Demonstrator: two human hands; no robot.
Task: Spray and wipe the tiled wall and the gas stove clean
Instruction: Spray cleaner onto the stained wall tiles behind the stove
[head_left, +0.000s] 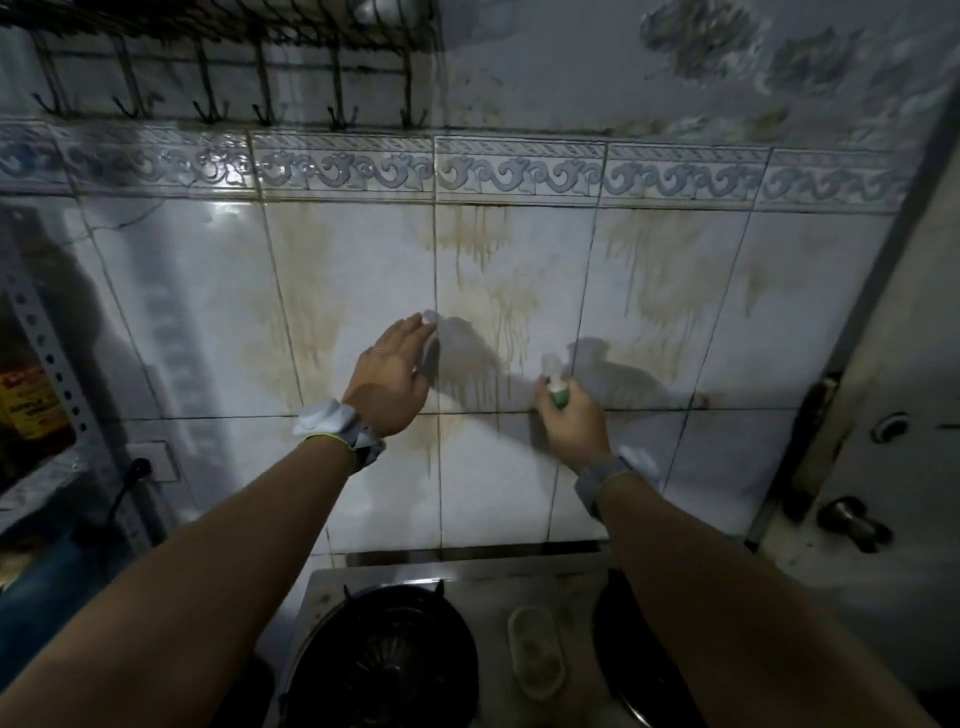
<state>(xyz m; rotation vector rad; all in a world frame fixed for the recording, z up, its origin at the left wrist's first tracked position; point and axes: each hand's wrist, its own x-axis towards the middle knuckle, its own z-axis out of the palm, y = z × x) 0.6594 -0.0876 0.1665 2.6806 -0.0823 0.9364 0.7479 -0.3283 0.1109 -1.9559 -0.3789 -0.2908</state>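
The white tiled wall ahead carries brown drip stains across its middle tiles. My left hand is raised flat against the wall with a small white cloth or pad under its fingertips. To the right, my right hand grips a small spray bottle with a white nozzle and green body, pointed at the wall. Below, the gas stove shows a black left burner, and my right arm partly hides the right burner.
A black wire rack with hooks hangs on the wall at upper left. Bottles stand on a metal shelf at the left. A wall socket with a plug is low left. A door with a knob stands at the right.
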